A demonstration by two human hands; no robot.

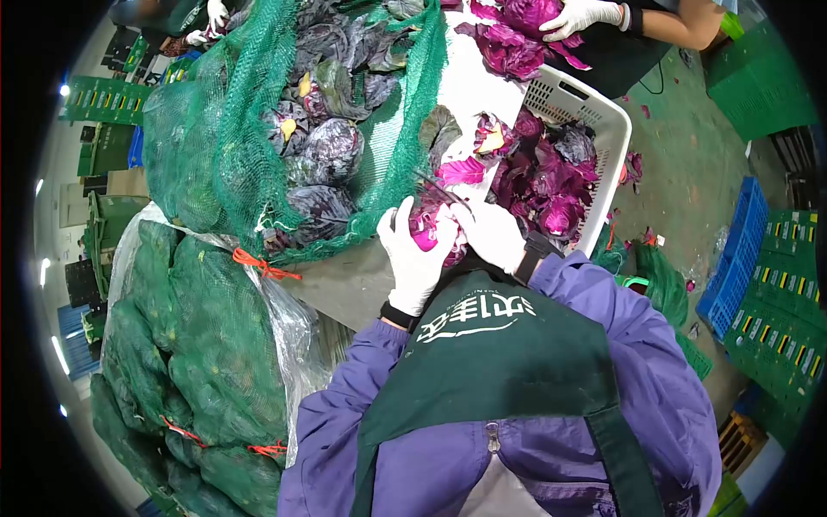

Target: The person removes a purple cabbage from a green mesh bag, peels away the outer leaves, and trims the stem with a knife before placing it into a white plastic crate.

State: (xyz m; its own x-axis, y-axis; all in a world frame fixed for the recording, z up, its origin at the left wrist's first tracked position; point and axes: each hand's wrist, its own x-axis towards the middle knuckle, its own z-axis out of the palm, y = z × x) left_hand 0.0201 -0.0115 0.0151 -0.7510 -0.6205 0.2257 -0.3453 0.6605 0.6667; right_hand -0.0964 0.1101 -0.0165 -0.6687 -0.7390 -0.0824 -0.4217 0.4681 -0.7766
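Left hand (415, 258) grips red cabbage (428, 231), right hand (493, 234) grips knife (442, 189); crate (603, 129) part-filled w/ trimmed heads, net sack (215, 146) prob. lots left.

Left of the white crate (603, 129), a bare strip of worktop (484, 86) runs open — the one clear lane. Farther left of the crate, the green net sack (224, 129) of cabbages (332, 146) walls it; past the crate's far end, a co-worker's gloved hand (581, 15) and cut leaves (508, 52) block.
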